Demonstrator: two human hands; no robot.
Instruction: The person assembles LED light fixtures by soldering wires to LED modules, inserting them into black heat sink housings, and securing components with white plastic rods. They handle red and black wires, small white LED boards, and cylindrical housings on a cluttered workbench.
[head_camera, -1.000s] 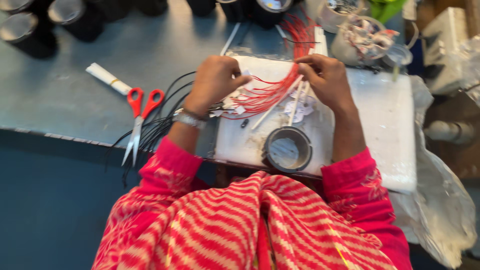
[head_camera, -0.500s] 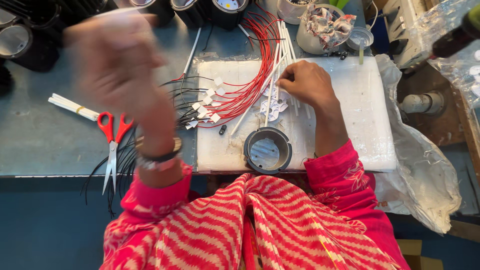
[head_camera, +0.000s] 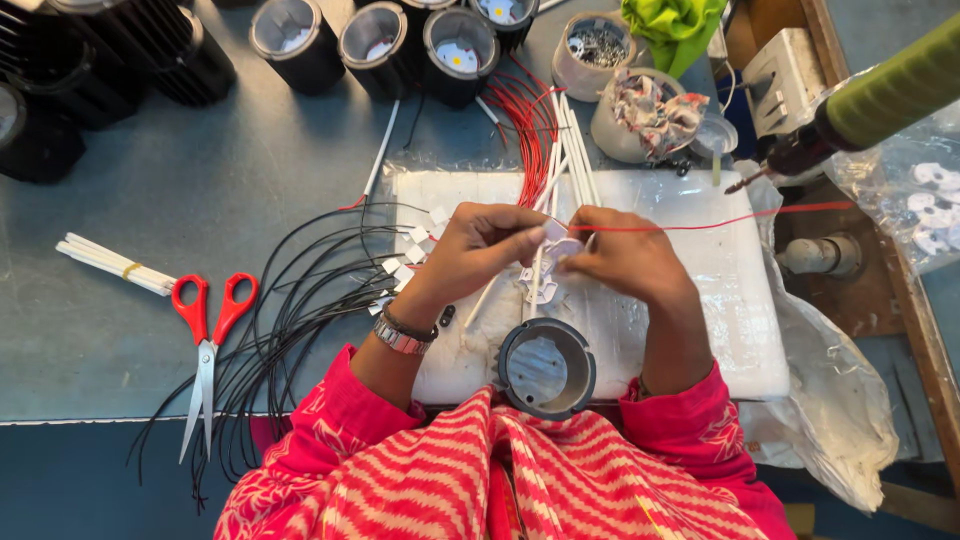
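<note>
Left hand (head_camera: 478, 250) back on white pad (head_camera: 700, 320), both hands' fingers apparently pinching small white piece (head_camera: 556, 240), right hand (head_camera: 625, 255) mid-pad, edges bare.

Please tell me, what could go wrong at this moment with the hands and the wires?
1. The red wire runs taut from the right hand past the board's edge; it might snag.
2. The black wires lie tangled beside the left hand; the wrist could drag them.
3. The round metal housing sits at the table's near edge and could drop.

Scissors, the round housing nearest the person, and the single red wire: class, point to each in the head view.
Scissors (head_camera: 207, 340): head view, on the pivot below the red handles.
Round housing (head_camera: 546, 368): head view, on its pale inner disc.
Red wire (head_camera: 720, 221): head view, on the taut stretch right of the hands.
</note>
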